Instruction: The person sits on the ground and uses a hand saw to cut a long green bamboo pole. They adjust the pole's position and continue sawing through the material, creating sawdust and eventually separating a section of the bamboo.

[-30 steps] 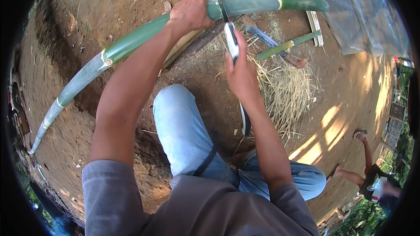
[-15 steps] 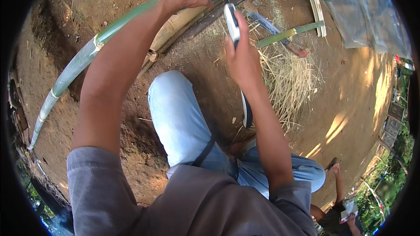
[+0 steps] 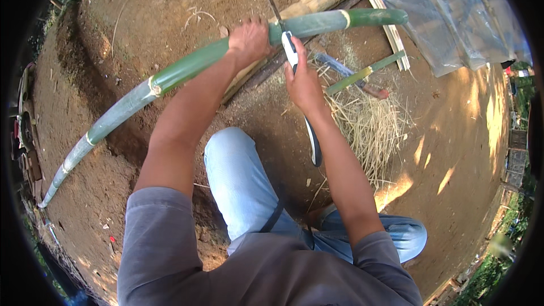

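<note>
Where left hand covers bamboo pole, knife edge unclear (right hand grip).

1. The left hand gripped a long green bamboo pole that stretched across the dirt ground from its lower left edge to the upper right.
2. The right hand was closed around a knife with a white handle, its dark blade crossing the pole just beside the left hand.
3. A heap of dry straw lay right of that hand, with a thin green stick at its upper edge.
4. A clear plastic sheet covered the ground's upper right corner.
</note>
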{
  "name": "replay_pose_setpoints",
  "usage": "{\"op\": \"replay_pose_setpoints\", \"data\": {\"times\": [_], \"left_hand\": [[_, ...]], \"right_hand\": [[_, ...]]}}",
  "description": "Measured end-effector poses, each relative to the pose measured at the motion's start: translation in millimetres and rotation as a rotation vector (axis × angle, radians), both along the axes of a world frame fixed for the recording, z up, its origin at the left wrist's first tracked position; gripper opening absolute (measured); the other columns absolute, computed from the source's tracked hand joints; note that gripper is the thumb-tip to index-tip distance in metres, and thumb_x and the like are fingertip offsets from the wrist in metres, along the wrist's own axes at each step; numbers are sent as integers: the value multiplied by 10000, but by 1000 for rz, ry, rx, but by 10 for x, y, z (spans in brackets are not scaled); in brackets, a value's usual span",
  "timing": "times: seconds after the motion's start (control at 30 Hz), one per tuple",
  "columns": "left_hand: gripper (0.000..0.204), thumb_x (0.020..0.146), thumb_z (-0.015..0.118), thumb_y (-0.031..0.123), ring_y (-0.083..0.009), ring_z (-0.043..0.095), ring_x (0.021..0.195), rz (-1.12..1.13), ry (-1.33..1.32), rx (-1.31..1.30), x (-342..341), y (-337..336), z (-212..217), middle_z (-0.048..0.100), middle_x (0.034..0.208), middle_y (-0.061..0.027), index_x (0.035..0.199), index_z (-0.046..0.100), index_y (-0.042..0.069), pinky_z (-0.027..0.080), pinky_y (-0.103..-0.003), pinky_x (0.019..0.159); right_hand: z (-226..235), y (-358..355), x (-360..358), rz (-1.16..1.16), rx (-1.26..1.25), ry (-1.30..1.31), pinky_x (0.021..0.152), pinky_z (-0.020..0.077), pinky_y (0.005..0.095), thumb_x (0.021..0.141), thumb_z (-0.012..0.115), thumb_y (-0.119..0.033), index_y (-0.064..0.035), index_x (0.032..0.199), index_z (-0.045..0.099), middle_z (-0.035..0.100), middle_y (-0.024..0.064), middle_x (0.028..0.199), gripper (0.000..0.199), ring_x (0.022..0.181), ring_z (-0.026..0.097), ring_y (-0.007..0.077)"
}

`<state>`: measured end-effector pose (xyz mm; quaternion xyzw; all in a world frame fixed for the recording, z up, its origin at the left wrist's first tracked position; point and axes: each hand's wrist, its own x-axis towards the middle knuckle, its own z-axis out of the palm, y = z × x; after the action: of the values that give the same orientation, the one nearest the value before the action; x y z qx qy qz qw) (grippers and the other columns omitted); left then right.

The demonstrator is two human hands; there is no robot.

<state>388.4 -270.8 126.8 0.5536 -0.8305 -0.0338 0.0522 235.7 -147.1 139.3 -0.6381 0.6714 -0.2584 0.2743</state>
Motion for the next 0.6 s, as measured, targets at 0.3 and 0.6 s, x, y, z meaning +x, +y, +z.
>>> {"op": "replay_pose_setpoints", "data": {"times": [0.3, 0.6], "left_hand": [[632, 692, 810, 419, -416, 686, 1039, -19, 61, 306, -82, 19, 211, 664, 1145, -235, 1144, 697, -8, 571, -475, 927], [624, 678, 812, 436, -392, 692, 1037, 0, 36, 280, 81, 58, 129, 679, 1128, -218, 1113, 711, 0, 570, -472, 923]], "right_hand": [[-28, 165, -74, 0, -57, 23, 654, 515, 577, 1042, 527, -223, -326, 1594, 140, 709, 267, 844, 682, 772, 688, 501], [361, 1288, -193, 8, 96, -27, 723, 507, 579, 1032, 541, -181, -242, 1605, 151, 686, 329, 1000, 696, 858, 683, 508]]}}
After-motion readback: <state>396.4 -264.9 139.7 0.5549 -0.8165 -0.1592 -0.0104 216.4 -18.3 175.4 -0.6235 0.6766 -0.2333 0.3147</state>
